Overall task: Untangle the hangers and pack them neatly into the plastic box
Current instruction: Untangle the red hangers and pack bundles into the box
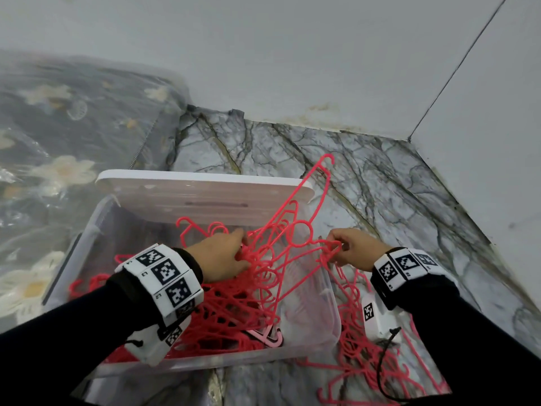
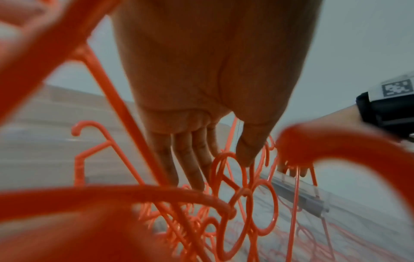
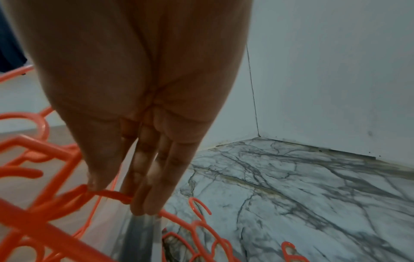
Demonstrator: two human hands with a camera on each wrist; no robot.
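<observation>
A tangle of pink-red hangers (image 1: pixel 234 303) fills the clear plastic box (image 1: pixel 205 365), whose white lid (image 1: pixel 205 194) leans at its back. Several tangled hangers are lifted above the box; one hook (image 1: pixel 328 159) sticks up past the lid. My left hand (image 1: pixel 241 250) reaches into the raised bunch. In the left wrist view, my left hand (image 2: pixel 224 175) pinches a ring-shaped hanger loop (image 2: pixel 226 159) between thumb and fingers. My right hand (image 1: pixel 336 250) is over the box's right wall. My right hand (image 3: pixel 116 196) pinches a thin hanger bar (image 3: pixel 107 194) between thumb and fingertips.
More pink hangers (image 1: pixel 366 361) lie in a loose heap on the marble floor (image 1: pixel 380 186) right of the box. A floral quilt in a clear zip bag (image 1: pixel 58 142) lies to the left. White walls meet in a corner (image 1: pixel 409 139) behind.
</observation>
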